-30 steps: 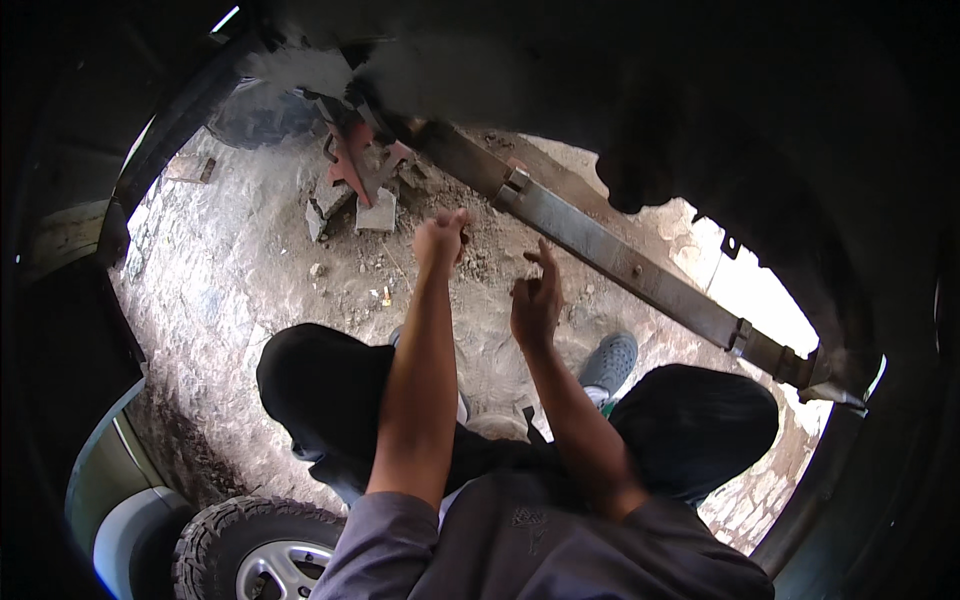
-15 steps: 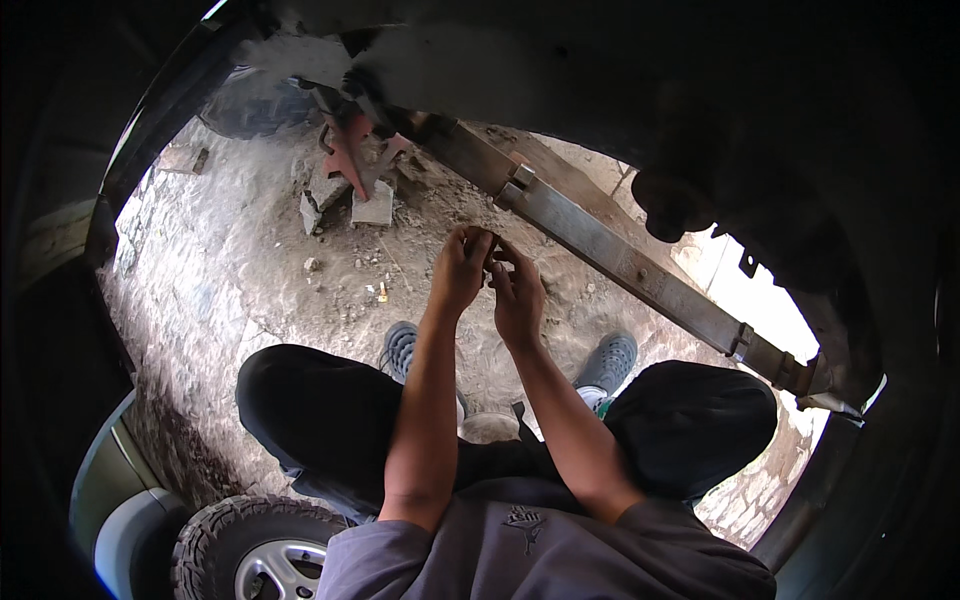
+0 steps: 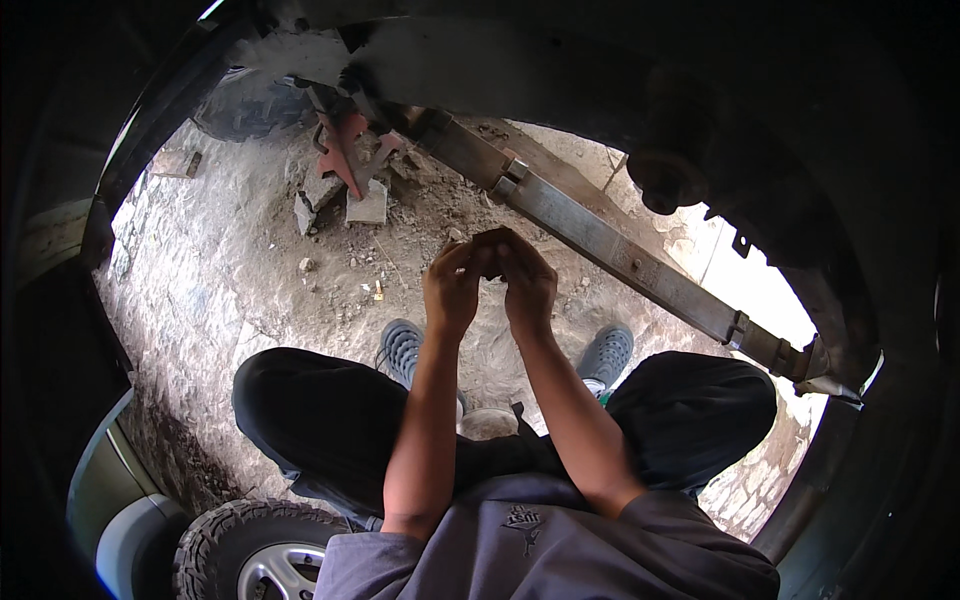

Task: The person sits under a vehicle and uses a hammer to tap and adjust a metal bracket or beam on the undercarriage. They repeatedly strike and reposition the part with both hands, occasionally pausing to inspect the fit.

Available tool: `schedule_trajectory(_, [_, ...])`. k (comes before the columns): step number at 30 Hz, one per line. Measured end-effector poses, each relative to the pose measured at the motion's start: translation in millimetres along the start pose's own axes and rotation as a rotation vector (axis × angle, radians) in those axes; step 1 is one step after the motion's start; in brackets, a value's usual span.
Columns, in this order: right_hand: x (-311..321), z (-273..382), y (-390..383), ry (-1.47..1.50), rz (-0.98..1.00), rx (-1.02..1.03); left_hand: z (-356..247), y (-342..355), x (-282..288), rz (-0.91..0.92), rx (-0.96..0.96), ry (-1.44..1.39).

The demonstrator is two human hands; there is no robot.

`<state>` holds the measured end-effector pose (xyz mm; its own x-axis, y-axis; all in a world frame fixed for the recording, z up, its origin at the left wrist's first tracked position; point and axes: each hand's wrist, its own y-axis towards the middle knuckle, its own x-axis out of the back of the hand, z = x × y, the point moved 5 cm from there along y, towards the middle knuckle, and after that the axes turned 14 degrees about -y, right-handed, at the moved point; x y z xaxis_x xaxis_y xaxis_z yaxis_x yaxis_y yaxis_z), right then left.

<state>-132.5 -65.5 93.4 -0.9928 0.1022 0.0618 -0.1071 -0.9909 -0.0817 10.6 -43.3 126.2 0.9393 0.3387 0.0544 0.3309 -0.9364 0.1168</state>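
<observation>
1. Dusty ground (image 3: 230,260) lies under dark bodywork (image 3: 560,80), a wheel (image 3: 215,545) at lower left.
2. Beyond, a red metal stand (image 3: 340,160) rises by a pale block (image 3: 367,205); a long metal bar (image 3: 590,228) slants near the right hand (image 3: 528,285).
3. Left hand (image 3: 452,290) and right hand meet, both curled on a small dark piece (image 3: 490,239), kind unclear.

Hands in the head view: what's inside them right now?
A small dark piece shows between the left hand and the right hand. They cover much of it, so its full shape, and anything else inside, cannot be seen.
</observation>
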Motion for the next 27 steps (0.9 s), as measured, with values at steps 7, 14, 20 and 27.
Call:
schedule_trajectory(7, [4.8,25.0,-5.3,-0.168,-0.047,0.090,-17.3,-5.3,3.8,-0.110,-0.051,0.041])
schedule_trajectory(14, [4.2,20.5,-5.1,-0.038,0.065,0.055,-30.1,-12.3,6.6,-0.281,-0.059,0.030])
schedule_trajectory(20, [6.2,5.9,3.0,0.150,0.113,-0.066,-29.9,-9.6,8.4,-0.310,-0.072,0.067])
schedule_trajectory(27, [6.2,9.9,2.6,0.163,0.207,-0.140,-21.7,-3.3,8.4,-0.174,0.062,-0.097])
